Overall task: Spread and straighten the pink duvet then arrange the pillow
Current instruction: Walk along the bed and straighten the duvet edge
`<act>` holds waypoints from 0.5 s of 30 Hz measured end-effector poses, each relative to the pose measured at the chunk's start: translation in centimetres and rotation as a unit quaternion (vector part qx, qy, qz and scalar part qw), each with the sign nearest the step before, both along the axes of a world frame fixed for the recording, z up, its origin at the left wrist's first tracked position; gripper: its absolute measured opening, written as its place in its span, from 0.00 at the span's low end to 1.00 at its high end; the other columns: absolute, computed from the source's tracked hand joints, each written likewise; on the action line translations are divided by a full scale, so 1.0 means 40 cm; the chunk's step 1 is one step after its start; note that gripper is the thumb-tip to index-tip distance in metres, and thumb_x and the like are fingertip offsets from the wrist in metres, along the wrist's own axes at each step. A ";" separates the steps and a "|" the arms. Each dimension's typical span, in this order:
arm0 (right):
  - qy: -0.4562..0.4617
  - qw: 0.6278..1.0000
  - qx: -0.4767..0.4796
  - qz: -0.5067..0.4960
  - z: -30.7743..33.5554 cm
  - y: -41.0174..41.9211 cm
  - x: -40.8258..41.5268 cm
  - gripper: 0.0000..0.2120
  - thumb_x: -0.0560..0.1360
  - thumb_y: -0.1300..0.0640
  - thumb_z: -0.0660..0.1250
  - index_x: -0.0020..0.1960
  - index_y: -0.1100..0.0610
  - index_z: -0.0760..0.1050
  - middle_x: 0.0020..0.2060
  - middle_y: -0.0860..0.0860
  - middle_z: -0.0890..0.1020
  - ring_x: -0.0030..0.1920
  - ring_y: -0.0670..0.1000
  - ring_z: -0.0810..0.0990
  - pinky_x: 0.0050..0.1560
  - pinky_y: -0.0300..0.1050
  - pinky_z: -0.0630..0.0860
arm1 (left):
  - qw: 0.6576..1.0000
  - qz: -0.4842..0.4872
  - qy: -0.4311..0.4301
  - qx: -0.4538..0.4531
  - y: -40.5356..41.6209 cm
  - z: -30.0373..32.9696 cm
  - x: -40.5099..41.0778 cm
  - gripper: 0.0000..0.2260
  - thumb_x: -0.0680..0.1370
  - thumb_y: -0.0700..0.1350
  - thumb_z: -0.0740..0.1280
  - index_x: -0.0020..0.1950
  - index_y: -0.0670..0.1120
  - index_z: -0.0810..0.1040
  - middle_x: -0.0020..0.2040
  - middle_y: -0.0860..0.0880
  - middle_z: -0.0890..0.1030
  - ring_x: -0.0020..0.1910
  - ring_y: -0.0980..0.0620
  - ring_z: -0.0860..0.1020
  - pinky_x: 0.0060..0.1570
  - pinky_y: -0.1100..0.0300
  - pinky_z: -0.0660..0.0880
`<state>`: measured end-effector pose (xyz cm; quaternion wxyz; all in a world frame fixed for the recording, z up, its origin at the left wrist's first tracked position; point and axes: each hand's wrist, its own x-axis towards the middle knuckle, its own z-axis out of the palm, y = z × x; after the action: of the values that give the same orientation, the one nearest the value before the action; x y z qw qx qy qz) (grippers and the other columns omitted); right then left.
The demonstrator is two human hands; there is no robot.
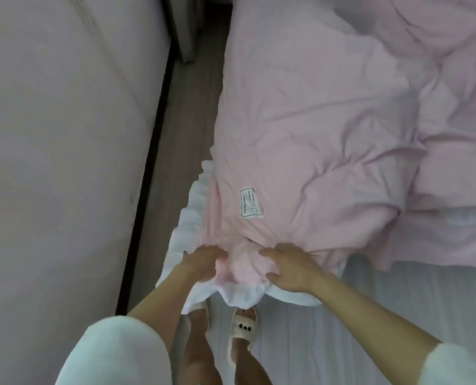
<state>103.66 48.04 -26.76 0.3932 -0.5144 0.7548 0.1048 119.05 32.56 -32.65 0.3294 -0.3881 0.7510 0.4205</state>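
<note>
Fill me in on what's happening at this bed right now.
A person stands at the corner of the bed, both hands gripping the pink duvet by its white-ruffled edge. The left hand and right hand bunch the fabric close together near a sewn white label. The duvet is still rumpled, with deep folds, and bare sheet shows beside it. No pillow is clearly visible.

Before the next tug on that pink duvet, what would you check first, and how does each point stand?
1. Left hand gripping the pink duvet corner: ok.
2. Right hand gripping the same bunched corner: ok.
3. Duvet lying flat: not ok, deep creases across it.
4. White ruffled trim straight along the edge: not ok, bunched near the hands.
5. Feet in slippers clear of the hanging trim: cannot tell.
6. Pillow in place: cannot tell, none clearly in view.
</note>
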 end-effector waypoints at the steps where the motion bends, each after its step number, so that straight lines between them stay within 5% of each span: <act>1: -0.028 1.000 0.013 -0.006 -0.031 0.025 0.002 0.30 0.76 0.51 0.61 0.75 0.50 0.56 0.69 0.55 0.68 0.69 0.55 0.66 0.68 0.48 0.63 | 0.999 -0.031 -0.015 -0.015 0.007 -0.027 0.007 0.24 0.78 0.37 0.55 0.73 0.55 0.63 0.77 0.49 0.59 0.76 0.46 0.57 0.73 0.45 0.57; 4: -0.064 0.995 -0.034 -0.075 -0.081 0.074 -0.012 0.28 0.77 0.57 0.59 0.76 0.52 0.55 0.74 0.51 0.63 0.73 0.52 0.61 0.72 0.45 0.59 | 0.997 -0.079 -0.016 -0.005 0.034 -0.019 0.004 0.27 0.79 0.39 0.56 0.76 0.53 0.55 0.78 0.48 0.56 0.77 0.46 0.54 0.74 0.49 0.57; 8: -0.002 0.933 -0.171 -0.317 -0.099 0.096 -0.052 0.16 0.78 0.59 0.59 0.66 0.58 0.69 0.60 0.54 0.77 0.61 0.55 0.75 0.58 0.46 0.70 | 0.997 -0.050 0.049 -0.030 0.076 -0.048 -0.030 0.31 0.79 0.48 0.60 0.77 0.53 0.47 0.79 0.48 0.51 0.77 0.45 0.52 0.74 0.48 0.57; 11: 0.029 0.772 -0.259 -0.580 -0.090 0.085 -0.086 0.10 0.76 0.56 0.64 0.53 0.60 0.67 0.45 0.53 0.76 0.52 0.59 0.78 0.47 0.44 0.68 | 0.987 -0.051 0.116 -0.100 0.127 -0.055 -0.093 0.37 0.77 0.53 0.63 0.77 0.56 0.41 0.79 0.50 0.42 0.78 0.43 0.43 0.75 0.45 0.53; 15: 0.017 0.556 -0.285 -0.781 -0.092 0.072 -0.181 0.26 0.73 0.50 0.70 0.61 0.65 0.66 0.60 0.60 0.70 0.63 0.58 0.71 0.59 0.43 0.68 | 0.954 -0.112 0.211 -0.180 0.176 -0.034 -0.213 0.40 0.75 0.55 0.65 0.76 0.59 0.39 0.78 0.49 0.36 0.77 0.42 0.37 0.75 0.43 0.52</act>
<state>96.43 50.93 -30.45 0.1408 0.1936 0.8579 -0.4547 110.53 39.59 -34.00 0.1334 -0.2571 0.9053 0.3108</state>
